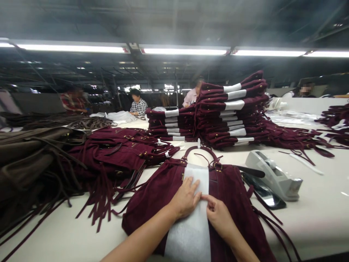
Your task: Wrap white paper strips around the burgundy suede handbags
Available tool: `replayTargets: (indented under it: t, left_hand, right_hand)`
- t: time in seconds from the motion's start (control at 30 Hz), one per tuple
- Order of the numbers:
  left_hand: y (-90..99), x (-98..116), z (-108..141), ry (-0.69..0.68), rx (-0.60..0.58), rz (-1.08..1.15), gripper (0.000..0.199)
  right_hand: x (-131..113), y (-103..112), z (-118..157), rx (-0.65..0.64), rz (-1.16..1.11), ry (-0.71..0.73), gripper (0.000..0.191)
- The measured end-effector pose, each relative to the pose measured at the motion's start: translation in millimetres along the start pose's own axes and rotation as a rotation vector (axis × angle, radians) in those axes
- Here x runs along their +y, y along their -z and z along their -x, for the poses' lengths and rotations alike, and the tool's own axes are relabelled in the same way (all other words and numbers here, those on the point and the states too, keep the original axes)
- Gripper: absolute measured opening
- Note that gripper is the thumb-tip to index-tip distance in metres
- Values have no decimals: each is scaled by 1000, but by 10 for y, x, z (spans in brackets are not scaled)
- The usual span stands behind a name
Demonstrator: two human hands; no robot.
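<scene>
We see a burgundy handbag (152, 203) at the near edge of the tabletop (321, 203), its handle (188, 152) toward the far edge. Surroundings: a heap of burgundy bags (114, 149) on the left, dark brown bags (32, 156) further toward the left edge. Beyond the handle, a tall stack (208, 116) and a lower stack (158, 120) screen part of the far edge from us. Right of the handbag, a grey tape dispenser (272, 178) stands beside a dark glossy slab (272, 201); a thin white stick (307, 164) lies farther right.

Materials: handbag matt, suede-like, soft-sided, with brass-coloured studs; white strip (188, 236) down its middle smooth, paper-like.

Hands: our left hand (187, 196) lies flat on the strip, fingers spread; our right hand (218, 214) is curled, index finger extended to the left thumb at the strip's edge. We cannot tell whether it pinches anything.
</scene>
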State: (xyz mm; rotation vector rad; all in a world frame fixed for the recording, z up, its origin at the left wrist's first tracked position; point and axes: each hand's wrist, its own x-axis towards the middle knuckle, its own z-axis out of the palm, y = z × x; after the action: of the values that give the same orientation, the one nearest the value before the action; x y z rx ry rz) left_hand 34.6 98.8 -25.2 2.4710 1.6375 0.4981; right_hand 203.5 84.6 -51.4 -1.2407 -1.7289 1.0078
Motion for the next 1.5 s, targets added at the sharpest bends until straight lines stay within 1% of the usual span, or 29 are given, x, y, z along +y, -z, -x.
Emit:
replayTargets:
  t: [0.2,0.3,0.37,0.43,0.5,0.57,0.67,0.73,0.8,0.93,1.0,1.1,1.17,1.23,1.3,1.4,1.5]
  left_hand:
    - [-38,12,67,-59,-35,41,60]
    - [-68,-8,90,-96,-56,74,63]
    - [-81,-17,103,-107,-68,87,63]
    - [-84,-14,114,-111,-69,89,63]
    - [-80,-5,122,-119,-57,84,62]
    - [-80,-1,126,-134,-42,68,61]
    - [-94,-10,125,-146,-30,43,60]
    - [-107,-21,121,-143,-30,38,59]
    - [-117,-31,116,-144,-32,42,59]
    - [-119,-44,102,-169,-37,33,58]
    - [-112,-49,95,-173,-46,26,59]
    - [-89,-49,85,-161,-66,25,59]
    - [-65,-40,84,-157,-69,23,58]
    - [-36,-21,88,-156,-62,21,57]
    - [-10,2,91,-151,-62,21,57]
    - [11,30,92,-128,-65,21,58]
    - [-4,30,88,-108,-63,25,58]
  right_hand:
    - [-78,10,75,92,-209,-55,71]
    - [-103,31,96,147,-270,-94,73]
    - [-87,46,102,199,-294,-121,73]
    - [-59,57,103,223,-292,-136,72]
    - [-30,64,98,213,-265,-132,71]
    - [-7,67,91,173,-225,-123,69]
    - [24,68,91,142,-124,-119,65]
    - [47,72,109,159,-31,-121,59]
    - [71,87,140,192,7,-142,55]
    - [82,153,205,287,-74,-213,57]
    - [44,182,232,331,-39,-167,52]
    - [-58,192,227,338,73,-11,37]
    - [-128,190,161,307,126,48,33]
    - [-192,203,25,263,196,68,35]
    - [-258,237,-179,228,339,84,39]
    - [-349,299,-561,184,581,79,44]
    - [-374,335,-904,137,636,33,45]
